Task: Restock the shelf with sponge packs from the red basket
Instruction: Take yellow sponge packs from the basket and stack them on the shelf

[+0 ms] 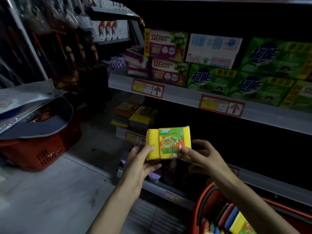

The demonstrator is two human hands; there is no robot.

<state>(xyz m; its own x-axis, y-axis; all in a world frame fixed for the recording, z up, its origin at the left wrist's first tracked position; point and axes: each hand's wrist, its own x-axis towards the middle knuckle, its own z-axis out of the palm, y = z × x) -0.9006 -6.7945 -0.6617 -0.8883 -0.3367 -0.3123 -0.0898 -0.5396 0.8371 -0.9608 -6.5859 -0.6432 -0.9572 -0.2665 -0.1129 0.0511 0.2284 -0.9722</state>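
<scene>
Grip on both sides is closed around one load. My left hand (pixel 140 162) pinches the left end of a sponge pack (pixel 168 143), and my right hand (pixel 202 157) pinches its lower right corner. Both thumbs lie on the printed front.

The pack is in the air in front of the shelf (pixel 130 135), just below and to the right of the stacked packs (pixel 135 115) already there, and touching nothing but my hands.

I judge the job as partway through. Two short piles stand at the shelf's left end, and the red basket (pixel 198 200) by my right forearm holds several more packs, standing on edge. The shelf space to the right of the piles is too dark to tell whether it is free.

The pack's long axis runs left to right, close to level, with the right end a touch higher. Its labelled face is turned toward me, print upright, and the bare yellow end points left.

A second red basket (pixel 42 154) sits on the floor, well to the left. Detergent boxes (pixel 211 78) fill the shelf above.
</scene>
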